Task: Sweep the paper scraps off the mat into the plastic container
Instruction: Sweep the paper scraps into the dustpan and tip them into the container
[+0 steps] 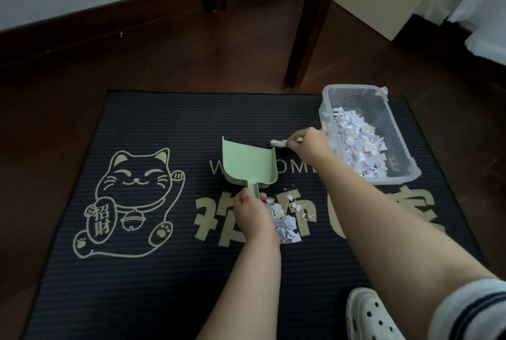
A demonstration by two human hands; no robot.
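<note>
A dark welcome mat (153, 285) bears a clear plastic container (405, 175) (partly full of scraps); left hand (253, 215) grips the green dustpan (247, 163) handle, right hand (310, 145) pinches a small brush (279, 143), paper scraps (286, 223) piled beside the left hand

Domestic interior. Dark wooden floor (82, 71) with skirting board, a lucky-cat welcome doormat (137, 271), and wooden furniture legs (309, 24). A perforated house slipper (369, 315) is also visible.

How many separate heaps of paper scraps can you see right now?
2: one heap inside the plastic container at, one on the mat beside the left hand at, partly hidden.
</note>
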